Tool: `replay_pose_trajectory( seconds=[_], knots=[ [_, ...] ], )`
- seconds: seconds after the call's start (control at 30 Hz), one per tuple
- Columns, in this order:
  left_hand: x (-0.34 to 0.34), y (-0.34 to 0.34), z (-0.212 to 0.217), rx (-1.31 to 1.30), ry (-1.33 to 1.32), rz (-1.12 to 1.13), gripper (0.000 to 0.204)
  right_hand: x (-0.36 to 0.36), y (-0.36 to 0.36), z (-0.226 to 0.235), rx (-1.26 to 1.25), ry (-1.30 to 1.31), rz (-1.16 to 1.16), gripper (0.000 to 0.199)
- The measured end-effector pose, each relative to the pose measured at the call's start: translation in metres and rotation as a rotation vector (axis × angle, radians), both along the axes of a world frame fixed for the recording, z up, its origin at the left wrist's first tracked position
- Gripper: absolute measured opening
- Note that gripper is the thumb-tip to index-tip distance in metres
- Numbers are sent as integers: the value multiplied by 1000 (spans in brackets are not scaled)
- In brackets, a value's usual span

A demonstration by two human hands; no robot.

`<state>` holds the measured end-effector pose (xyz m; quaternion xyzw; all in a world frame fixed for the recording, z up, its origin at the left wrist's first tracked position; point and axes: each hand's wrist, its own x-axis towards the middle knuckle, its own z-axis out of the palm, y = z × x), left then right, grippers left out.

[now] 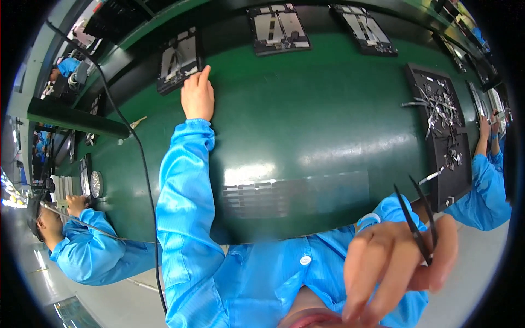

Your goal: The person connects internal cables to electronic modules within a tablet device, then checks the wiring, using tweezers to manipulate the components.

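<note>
My left arm stretches forward across the green bench, and my left hand (198,99) has its fingers closed at the near end of an opened tablet (179,57). That tablet has a dark frame, grey plates inside and small ribbon cables. Close to the camera, my right hand (391,262) is raised at the lower right. Between its fingers is a pair of black tweezers (410,220), points upward and tips apart, with nothing visible between them.
Two more opened tablets (280,30) (365,31) lie along the back. At right, black trays (435,188) hold loose ribbon cables and small parts. A black cable (143,158) hangs at left. Blue-sleeved co-workers sit left (101,249) and right (481,191). A clear sheet (336,191) lies in front.
</note>
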<state>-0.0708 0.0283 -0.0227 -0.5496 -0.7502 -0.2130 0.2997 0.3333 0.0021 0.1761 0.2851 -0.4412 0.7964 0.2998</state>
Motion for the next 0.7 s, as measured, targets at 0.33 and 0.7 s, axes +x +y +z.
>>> replay_pose_trajectory(
  seconds=[0.33,0.7],
  knots=[
    [5,2,-5,-26,-92,0,42,-12,-7,-1,-183,168,11,19],
    [2,4,3,-64,-127,22,43,-7,-7,9,-202,23,32,26]
  ],
)
